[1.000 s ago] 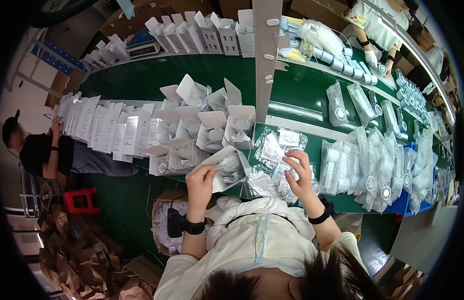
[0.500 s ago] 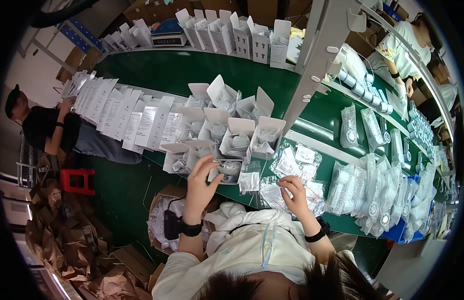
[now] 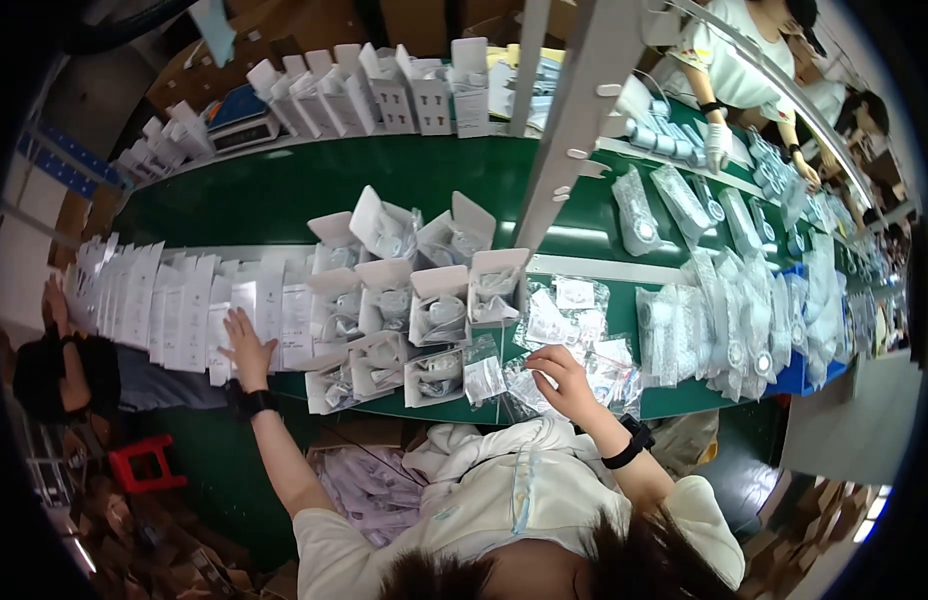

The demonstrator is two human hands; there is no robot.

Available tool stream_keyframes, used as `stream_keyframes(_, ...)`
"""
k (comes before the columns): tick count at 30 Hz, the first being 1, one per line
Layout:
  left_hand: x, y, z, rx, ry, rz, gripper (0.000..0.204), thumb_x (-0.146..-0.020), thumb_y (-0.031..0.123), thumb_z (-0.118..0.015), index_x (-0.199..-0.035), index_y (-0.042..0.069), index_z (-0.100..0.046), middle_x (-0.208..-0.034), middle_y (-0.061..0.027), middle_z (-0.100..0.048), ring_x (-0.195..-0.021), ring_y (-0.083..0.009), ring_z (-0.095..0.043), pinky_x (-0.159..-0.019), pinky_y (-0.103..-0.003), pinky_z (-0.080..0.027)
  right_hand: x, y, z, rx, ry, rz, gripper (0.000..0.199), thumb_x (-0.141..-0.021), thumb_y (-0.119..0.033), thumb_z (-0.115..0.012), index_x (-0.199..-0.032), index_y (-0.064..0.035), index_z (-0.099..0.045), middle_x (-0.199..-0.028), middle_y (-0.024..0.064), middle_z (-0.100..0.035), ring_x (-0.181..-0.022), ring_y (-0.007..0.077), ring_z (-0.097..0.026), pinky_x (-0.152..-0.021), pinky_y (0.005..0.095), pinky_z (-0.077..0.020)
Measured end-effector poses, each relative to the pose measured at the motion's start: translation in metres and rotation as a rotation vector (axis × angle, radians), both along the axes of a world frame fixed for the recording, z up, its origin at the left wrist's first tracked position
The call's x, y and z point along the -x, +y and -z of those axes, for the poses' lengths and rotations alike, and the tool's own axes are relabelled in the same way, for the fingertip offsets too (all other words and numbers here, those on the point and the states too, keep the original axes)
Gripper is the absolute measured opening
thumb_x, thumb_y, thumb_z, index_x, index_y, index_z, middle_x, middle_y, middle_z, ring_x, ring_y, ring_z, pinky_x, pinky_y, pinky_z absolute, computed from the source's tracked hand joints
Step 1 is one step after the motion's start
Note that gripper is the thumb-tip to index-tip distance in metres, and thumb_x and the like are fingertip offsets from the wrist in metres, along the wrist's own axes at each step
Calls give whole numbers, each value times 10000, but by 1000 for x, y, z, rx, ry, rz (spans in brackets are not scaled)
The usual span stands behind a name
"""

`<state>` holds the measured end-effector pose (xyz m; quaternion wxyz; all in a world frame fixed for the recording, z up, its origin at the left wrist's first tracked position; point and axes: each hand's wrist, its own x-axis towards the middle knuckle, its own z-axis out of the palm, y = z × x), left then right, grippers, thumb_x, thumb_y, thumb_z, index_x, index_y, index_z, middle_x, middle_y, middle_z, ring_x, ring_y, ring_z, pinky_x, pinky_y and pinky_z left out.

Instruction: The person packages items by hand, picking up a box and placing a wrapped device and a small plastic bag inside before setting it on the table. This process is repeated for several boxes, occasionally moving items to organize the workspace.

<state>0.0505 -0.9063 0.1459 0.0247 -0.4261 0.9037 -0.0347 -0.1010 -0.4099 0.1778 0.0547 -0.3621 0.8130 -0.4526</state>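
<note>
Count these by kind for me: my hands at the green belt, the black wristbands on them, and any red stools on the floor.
Hands: 2, the left hand and the right hand
Black wristbands: 2, one on each wrist
Red stool: 1
Total: 5

Left hand (image 3: 246, 347) moved onto white leaflets (image 3: 199, 315)

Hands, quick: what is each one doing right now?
Left hand: open, flat on the white paper leaflets, holding nothing.
Right hand: fingers curled over small clear plastic packets; grip cannot be told.
</note>
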Motion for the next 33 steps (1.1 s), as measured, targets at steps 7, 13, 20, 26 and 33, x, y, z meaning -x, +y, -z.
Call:
stream_keyframes(7, -21, 120, -129, 201, 841, 190, 878, -595, 102, -730, -1327, 28, -251, -1378, -163, -231, -1244, -317, -259, -1013, -416, -207, -5, -9, -24, 220, -269, -17, 391, -708, -64, -638, -1086, -68, -539, -1013, 101, -551, -983, 257, -509, -833, 328, -412)
stream_keyframes(13, 31, 366, -145, -353, 550, 1071, 737, -592, 230, -777, -1221, 115, -411, -1249, -209, -278, -1088, -325, -317, -824, -409, -320, -15, 4, -38, 736, -1051, -77, 900, -625, -246, -752, -1316, -61, -205, -1280, 130, -348, -1195, 236, -324, -970, 342, -287)
stream_keyframes(20, 128, 411, -103, -1400, 900, 770, 1104, -571, 160, -775, -1358, 140, -2, -1335, -151, -181, -1190, -276, -312, -965, -407, -294, 72, 88, -38, 399, -721, -480, 835, -672, -344, -698, -1321, -39, -270, -1369, 151, -205, -1290, 250, -161, -1039, 354, -155)
stream_keyframes(26, 155, 429, -69, -1583, 870, 601, 966, -583, 39, -702, -1337, 103, -102, -1312, -140, -250, -1176, -267, -342, -952, -397, -315, 284, 74, 36, -169, 78, 428, 546, -720, -301, -633, -1203, -136, -438, -1184, 162, -393, -1148, 340, -329, -929, 413, -331)
stream_keyframes(33, 187, 432, -47, -1456, 607, 643, 925, -553, 19, -701, -1306, 93, -170, -1267, -118, -286, -1169, -245, -337, -938, -371, -331, 341, 35, 90, -605, -341, 565, 794, -650, -184, -666, -1313, -144, -232, -1119, 242, -429, -1032, 350, -458, -850, 404, -409)
